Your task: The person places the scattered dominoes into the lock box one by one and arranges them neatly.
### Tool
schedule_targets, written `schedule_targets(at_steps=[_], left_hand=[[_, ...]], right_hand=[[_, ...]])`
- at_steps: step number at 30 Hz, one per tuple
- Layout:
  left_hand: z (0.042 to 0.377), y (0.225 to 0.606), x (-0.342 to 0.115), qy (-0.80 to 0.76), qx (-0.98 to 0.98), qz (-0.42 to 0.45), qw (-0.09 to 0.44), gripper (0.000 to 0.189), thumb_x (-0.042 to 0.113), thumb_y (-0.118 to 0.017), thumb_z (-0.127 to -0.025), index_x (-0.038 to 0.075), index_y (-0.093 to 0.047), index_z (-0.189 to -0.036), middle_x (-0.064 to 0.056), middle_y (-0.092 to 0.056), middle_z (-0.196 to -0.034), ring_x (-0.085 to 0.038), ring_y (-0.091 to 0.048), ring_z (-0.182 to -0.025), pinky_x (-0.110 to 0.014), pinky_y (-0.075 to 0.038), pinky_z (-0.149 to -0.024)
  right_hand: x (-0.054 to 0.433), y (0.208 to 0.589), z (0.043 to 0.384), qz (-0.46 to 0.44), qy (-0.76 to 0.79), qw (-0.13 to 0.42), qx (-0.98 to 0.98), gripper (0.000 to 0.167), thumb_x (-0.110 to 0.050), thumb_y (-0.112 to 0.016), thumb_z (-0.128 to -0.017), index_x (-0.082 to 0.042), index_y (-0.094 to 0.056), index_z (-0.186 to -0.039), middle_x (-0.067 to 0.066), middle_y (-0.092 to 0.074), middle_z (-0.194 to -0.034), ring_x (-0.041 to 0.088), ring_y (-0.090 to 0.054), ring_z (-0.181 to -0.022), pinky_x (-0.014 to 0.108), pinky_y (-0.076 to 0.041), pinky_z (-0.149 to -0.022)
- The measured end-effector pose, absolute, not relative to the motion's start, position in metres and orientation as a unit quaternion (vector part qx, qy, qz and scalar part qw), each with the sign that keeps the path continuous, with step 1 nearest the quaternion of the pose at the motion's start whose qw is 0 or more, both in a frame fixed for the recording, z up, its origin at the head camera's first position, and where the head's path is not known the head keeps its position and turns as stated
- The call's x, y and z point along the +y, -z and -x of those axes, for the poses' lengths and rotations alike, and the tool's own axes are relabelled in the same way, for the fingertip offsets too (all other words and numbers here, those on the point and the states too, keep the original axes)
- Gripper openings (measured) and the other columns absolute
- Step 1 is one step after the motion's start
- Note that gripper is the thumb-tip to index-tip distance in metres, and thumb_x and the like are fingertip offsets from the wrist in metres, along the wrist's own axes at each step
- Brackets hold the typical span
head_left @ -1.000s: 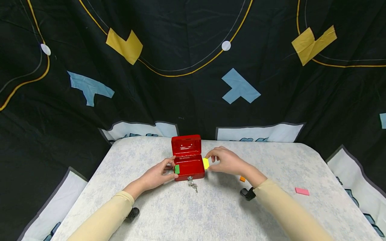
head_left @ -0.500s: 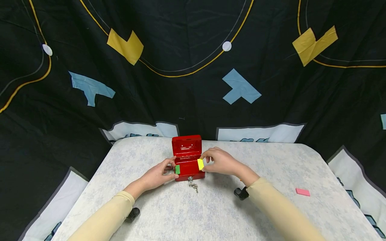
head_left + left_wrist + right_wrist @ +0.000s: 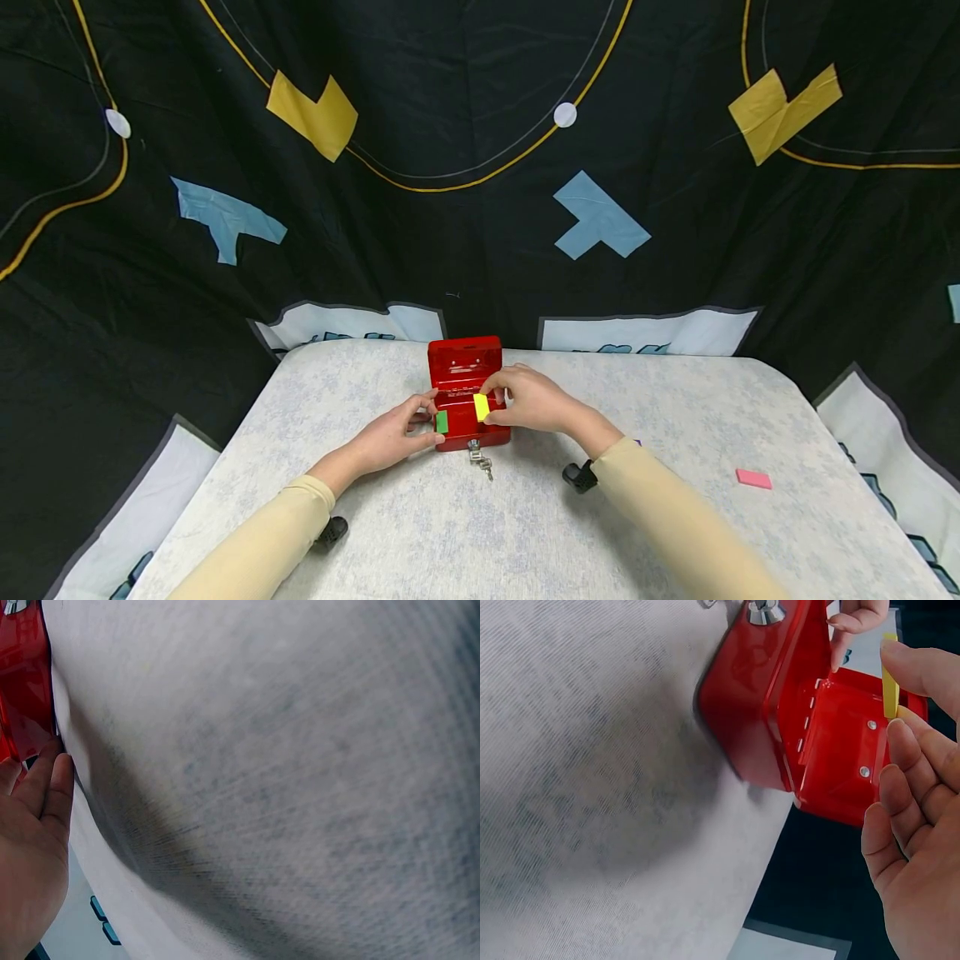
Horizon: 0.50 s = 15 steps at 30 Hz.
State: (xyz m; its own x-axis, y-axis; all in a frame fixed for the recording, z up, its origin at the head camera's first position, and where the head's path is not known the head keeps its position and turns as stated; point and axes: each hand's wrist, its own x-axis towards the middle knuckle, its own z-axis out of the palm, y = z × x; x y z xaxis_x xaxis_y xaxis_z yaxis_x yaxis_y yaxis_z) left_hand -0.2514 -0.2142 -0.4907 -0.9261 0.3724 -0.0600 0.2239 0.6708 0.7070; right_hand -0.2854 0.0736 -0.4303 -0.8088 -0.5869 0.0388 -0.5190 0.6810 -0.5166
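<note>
A red cash box (image 3: 491, 437) stands on the table with its lid (image 3: 465, 362) raised. My left hand (image 3: 386, 435) holds the box's left side, thumb at the front corner and index finger toward the back. Just inside that side is a flat green block (image 3: 442, 422). Over the open box, my right hand (image 3: 536, 402) pinches a thin yellow block (image 3: 481, 407) between thumb and fingertip. The right wrist view shows this yellow block (image 3: 890, 679) edge-on, its other fingers loosely bent. Keys (image 3: 483, 463) hang from the lock at the front.
A pink block (image 3: 753, 478) lies on the pale patterned tablecloth (image 3: 420, 533) to the right. A sliver of something purple (image 3: 638, 442) shows beside the right sleeve. Black curtain (image 3: 480, 250) hangs behind the table.
My right hand has carried the yellow block left, from beside the box's right wall to over its inside. The orange block has become hidden by the right arm. The left hand stays put.
</note>
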Motion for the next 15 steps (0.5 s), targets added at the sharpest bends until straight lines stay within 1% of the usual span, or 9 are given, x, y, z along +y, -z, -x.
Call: schedule_targets(at_steps=[3,6,10,15], left_hand=[[0.252,0.491,-0.213,-0.37,0.91,-0.158,0.101,0.042,0.045,-0.076,-0.092,0.024,-0.053,-0.12,0.006,-0.031,-0.166,-0.021,-0.057,-0.13,-0.05,-0.042,-0.11],[0.252,0.491,-0.213,-0.369,0.911,-0.155,0.103,0.042,0.045,-0.076,-0.092,0.024,-0.053,-0.12,0.006,-0.031,-0.165,-0.021,-0.057,-0.13,-0.05,-0.043,-0.11],[0.252,0.491,-0.214,-0.37,0.91,-0.156,0.102,0.042,0.045,-0.076,-0.092,0.024,-0.053,-0.12,0.008,-0.032,-0.165,-0.02,-0.057,-0.129,-0.05,-0.043,-0.109],[0.253,0.492,-0.214,-0.376,0.907,-0.163,0.101,0.041,0.045,-0.075,-0.093,0.024,-0.053,-0.119,0.007,-0.032,-0.165,-0.021,-0.057,-0.13,-0.051,-0.043,-0.109]], right_hand=[[0.069,0.43,0.287,0.305,0.251,0.061,0.917,0.039,-0.033,-0.084,-0.083,-0.02,-0.07,-0.117,-0.006,-0.062,-0.089,0.014,-0.053,-0.092,0.031,-0.051,-0.072],[0.064,0.431,0.287,0.307,0.247,0.061,0.917,0.037,-0.034,-0.084,-0.084,-0.021,-0.069,-0.115,-0.006,-0.059,-0.084,0.013,-0.053,-0.089,0.031,-0.049,-0.07],[0.057,0.43,0.288,0.312,0.243,0.06,0.916,0.035,-0.034,-0.084,-0.084,-0.022,-0.069,-0.113,-0.007,-0.057,-0.082,0.012,-0.053,-0.086,0.03,-0.048,-0.069],[0.05,0.43,0.289,0.321,0.242,0.062,0.913,0.033,-0.034,-0.083,-0.084,-0.022,-0.07,-0.112,-0.006,-0.057,-0.079,0.012,-0.053,-0.083,0.03,-0.047,-0.067]])
